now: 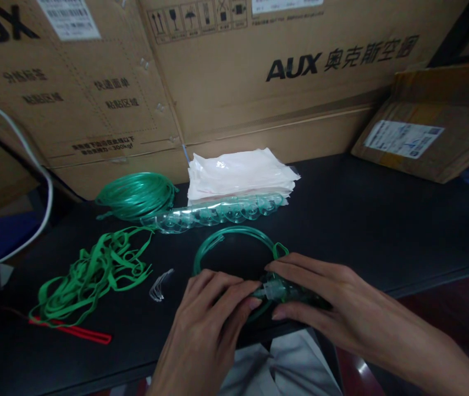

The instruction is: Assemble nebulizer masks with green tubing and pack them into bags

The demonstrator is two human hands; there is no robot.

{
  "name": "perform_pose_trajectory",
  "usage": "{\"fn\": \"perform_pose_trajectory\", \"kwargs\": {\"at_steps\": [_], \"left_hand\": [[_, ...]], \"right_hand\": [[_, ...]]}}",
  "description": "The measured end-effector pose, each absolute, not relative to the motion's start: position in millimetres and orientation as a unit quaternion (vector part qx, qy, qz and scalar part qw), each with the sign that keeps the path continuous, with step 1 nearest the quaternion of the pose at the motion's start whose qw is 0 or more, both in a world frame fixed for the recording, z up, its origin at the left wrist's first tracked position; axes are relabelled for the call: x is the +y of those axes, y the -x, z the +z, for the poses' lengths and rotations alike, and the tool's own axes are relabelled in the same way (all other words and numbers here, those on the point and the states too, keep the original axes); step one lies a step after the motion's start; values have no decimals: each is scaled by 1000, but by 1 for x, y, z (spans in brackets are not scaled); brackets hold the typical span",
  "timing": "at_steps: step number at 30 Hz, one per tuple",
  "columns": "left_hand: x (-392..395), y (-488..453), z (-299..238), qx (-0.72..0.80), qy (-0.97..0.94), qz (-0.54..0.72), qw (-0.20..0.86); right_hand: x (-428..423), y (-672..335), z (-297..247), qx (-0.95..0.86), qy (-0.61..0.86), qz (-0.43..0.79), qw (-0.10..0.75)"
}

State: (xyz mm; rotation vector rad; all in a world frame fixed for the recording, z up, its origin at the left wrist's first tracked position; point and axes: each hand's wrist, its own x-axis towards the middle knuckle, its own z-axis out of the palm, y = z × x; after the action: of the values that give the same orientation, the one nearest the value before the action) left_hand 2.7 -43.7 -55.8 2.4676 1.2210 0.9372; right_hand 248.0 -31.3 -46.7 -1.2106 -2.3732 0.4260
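My left hand (213, 308) is closed around green tubing (234, 229), its thumb and forefinger pinching the end beside a clear connector (274, 290). My right hand (320, 291) grips a translucent green oxygen mask (296, 289), mostly hidden under the fingers, with the connector sticking out toward my left hand. The tubing forms a loop on the black table behind my hands. A thin green elastic loop (279, 250) shows above my right fingertips. Whether the tubing is pushed onto the connector I cannot make out.
Behind lie coiled green tubing (137, 195), a row of nested clear green masks (221, 213) and a stack of white packets (240, 173). At left are green elastic straps (94, 275), thin metal strips (160, 286) and a red strap (81, 331). Cardboard boxes (300, 104) stand along the back.
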Motion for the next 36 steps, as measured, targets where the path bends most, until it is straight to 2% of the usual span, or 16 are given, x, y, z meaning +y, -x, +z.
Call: {"fn": "perform_pose_trajectory", "kwargs": {"at_steps": [4,11,20,27,30,36], "left_hand": [[-43,-5,-56,423,-834,347,72],[-43,-11,-56,425,-827,362,63],[-38,-21,-46,438,-823,360,37],[-31,-16,-46,430,-839,327,62],[-30,-12,-45,416,-843,333,70],[-31,-10,-44,411,-837,359,45]], "right_hand": [[-30,-250,-52,-859,430,163,226],[-34,-250,-65,-857,439,117,243],[-27,-236,-53,-860,390,67,320],[-23,-234,-53,-887,354,-70,287],[-21,-235,-55,-885,361,-46,290],[-23,-238,-53,-855,385,76,338]]}}
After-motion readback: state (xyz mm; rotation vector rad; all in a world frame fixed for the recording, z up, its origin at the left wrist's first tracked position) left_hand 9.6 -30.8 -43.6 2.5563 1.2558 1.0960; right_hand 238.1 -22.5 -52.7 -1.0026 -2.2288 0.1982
